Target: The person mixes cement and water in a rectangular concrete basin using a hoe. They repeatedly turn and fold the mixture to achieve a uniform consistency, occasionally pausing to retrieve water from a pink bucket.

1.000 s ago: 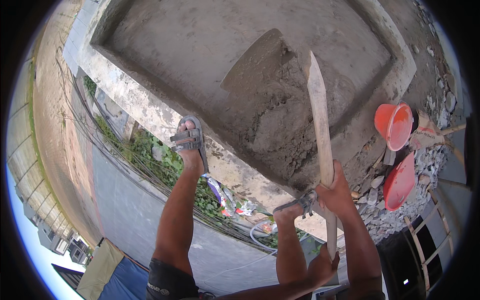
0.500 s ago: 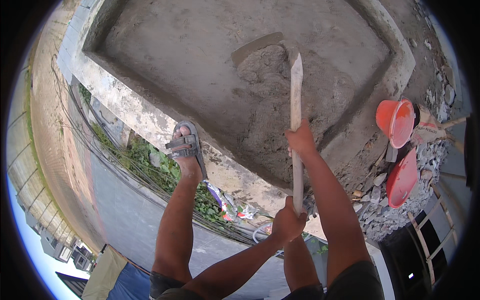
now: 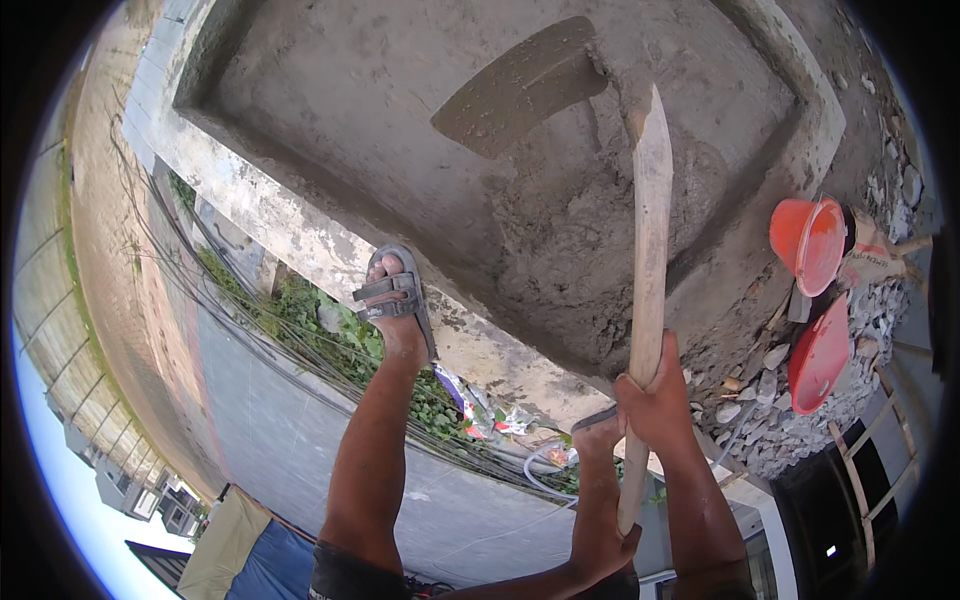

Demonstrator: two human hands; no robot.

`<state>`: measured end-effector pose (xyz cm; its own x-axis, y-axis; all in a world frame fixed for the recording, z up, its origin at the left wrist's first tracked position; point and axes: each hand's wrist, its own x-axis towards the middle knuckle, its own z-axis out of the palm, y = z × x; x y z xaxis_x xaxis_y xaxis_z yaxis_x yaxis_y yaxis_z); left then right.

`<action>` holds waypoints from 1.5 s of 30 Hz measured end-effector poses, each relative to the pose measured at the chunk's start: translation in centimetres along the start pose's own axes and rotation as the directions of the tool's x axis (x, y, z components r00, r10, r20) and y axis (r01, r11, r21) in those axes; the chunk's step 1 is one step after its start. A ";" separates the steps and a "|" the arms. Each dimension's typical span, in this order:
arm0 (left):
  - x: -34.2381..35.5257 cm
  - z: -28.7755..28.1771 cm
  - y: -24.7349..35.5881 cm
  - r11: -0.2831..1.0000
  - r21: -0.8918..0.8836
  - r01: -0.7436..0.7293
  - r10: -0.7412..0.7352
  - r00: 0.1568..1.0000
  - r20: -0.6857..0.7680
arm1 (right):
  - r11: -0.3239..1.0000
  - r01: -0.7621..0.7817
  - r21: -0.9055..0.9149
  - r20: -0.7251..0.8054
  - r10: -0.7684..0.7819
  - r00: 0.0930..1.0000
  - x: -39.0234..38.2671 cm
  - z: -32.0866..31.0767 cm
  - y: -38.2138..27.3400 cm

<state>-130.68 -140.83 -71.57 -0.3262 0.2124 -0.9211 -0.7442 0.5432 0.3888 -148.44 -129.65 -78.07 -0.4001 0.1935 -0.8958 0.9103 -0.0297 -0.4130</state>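
Both my hands grip the wooden handle of a hoe. My right hand is wrapped round the lower half of the handle. At the handle's near end, low in the picture, my left hand is closed. The broad, mortar-smeared blade is lifted over the far part of a concrete-walled basin and tilted, with its face showing. Wet grey mortar lies lumpy below the blade and spreads toward the near corner.
My sandalled foot stands on the basin's pale rim. Right of the basin are an orange bucket, a red basin-like container and grey rubble. Cables and weeds run along the near left side.
The hoe's blade has risen out of the mortar heap and turned its face into view. Both my hands have moved down and slightly right, drawing the handle nearer.
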 end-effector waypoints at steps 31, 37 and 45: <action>-1.5 -3.8 -1.0 0.904 0.426 0.037 -0.151 0.960 0.237 | 0.975 0.003 0.221 -0.128 0.026 0.991 -0.5 -0.5 5.1; 21.4 -8.8 15.0 0.739 0.668 -0.087 0.203 0.974 -0.097 | 0.916 0.211 0.341 -0.245 -0.130 0.961 25.7 -5.1 -8.1; 15.5 -6.6 5.9 0.856 0.516 0.010 -0.068 0.993 0.093 | 0.983 -0.140 0.121 -0.251 0.166 0.953 18.3 -2.4 1.2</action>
<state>-144.00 -139.73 -83.41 -0.2198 0.2495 -0.9431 -0.3397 0.8867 0.3137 -154.41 -123.80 -94.54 -0.2032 0.4262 -0.8815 0.9377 -0.1746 -0.3005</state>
